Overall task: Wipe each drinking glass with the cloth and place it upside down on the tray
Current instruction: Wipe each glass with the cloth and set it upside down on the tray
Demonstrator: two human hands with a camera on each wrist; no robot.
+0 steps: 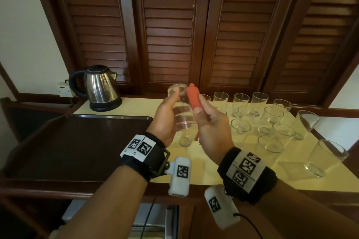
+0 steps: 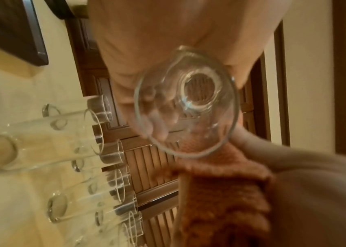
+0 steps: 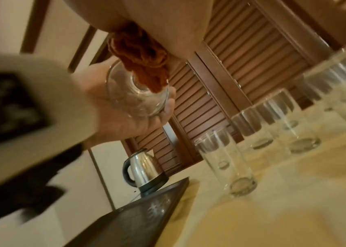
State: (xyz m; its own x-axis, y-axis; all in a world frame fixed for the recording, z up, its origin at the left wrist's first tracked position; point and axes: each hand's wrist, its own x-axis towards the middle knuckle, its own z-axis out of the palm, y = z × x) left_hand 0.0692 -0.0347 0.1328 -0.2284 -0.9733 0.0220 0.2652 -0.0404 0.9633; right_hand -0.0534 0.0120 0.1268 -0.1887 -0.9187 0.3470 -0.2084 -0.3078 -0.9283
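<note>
Both forearms reach forward, each wrist strapped in a black band. The left hand point(image 1: 165, 116), at 11 o'clock of the right, curls its fingers point(image 1: 173, 96) round a drinking glass point(image 1: 181, 110); the right hand point(image 1: 211, 124) pinches an orange cloth point(image 1: 193, 96) against its side

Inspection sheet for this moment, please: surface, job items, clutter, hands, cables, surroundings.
Surface: pale yellow counter.
Job's things: held glass; orange cloth against its side; dark tray, nothing seen on it; other glasses upright on the counter.
Clutter: kettle.
Hands: left hand grips the held glass; right hand grips the cloth.
Cables: black lead from the right wrist camera.
Surroundings: louvred wooden shutters.
</note>
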